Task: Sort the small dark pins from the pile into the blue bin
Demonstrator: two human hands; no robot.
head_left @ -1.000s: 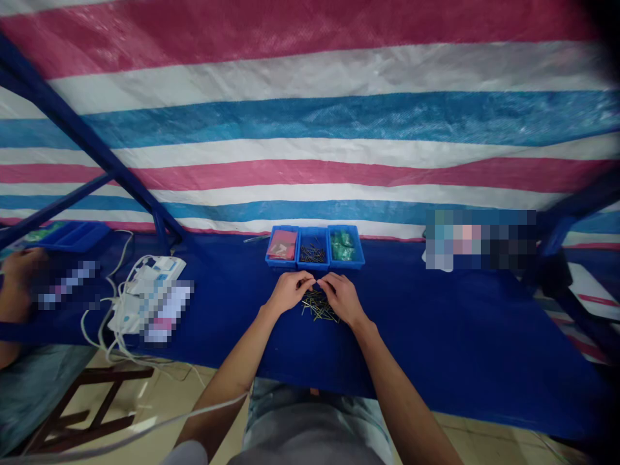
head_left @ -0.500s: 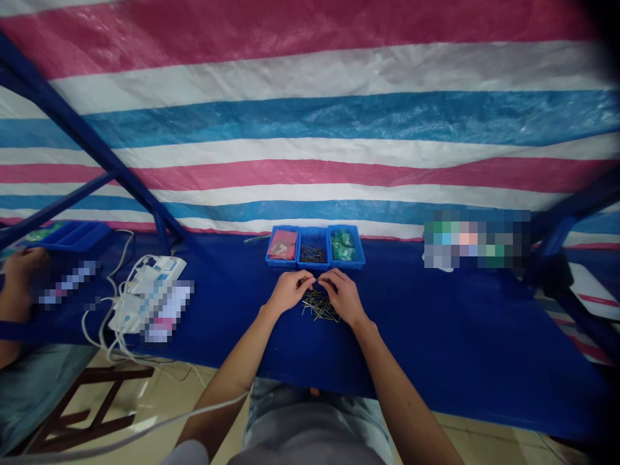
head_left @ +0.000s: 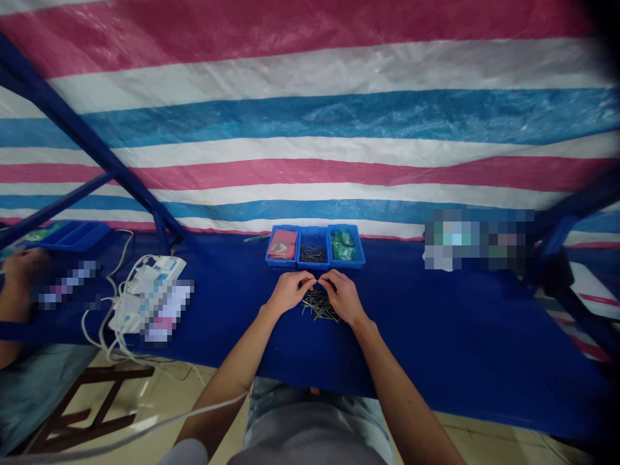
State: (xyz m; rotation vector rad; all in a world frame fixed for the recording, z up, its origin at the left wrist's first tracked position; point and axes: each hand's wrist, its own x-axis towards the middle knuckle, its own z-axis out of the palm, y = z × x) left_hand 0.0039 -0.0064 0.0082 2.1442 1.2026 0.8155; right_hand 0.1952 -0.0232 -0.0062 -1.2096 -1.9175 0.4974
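My left hand (head_left: pixel 289 290) and my right hand (head_left: pixel 343 297) rest on the table with their fingertips meeting at the middle, just above a loose pile of thin metal pins (head_left: pixel 320 306). Anything between the fingertips is too small to tell. Straight ahead stands a row of three small blue bins: one with red packets (head_left: pixel 282 245), one with dark pins (head_left: pixel 312 252), and one with green packets (head_left: pixel 344 245).
The table has a dark blue cover (head_left: pixel 436 323). At the left lies a white device (head_left: pixel 145 284) with tangled white cables. Farther left are a co-worker's hand (head_left: pixel 22 278) and a blue tray (head_left: pixel 72 236). A striped tarp (head_left: pixel 310 116) hangs behind.
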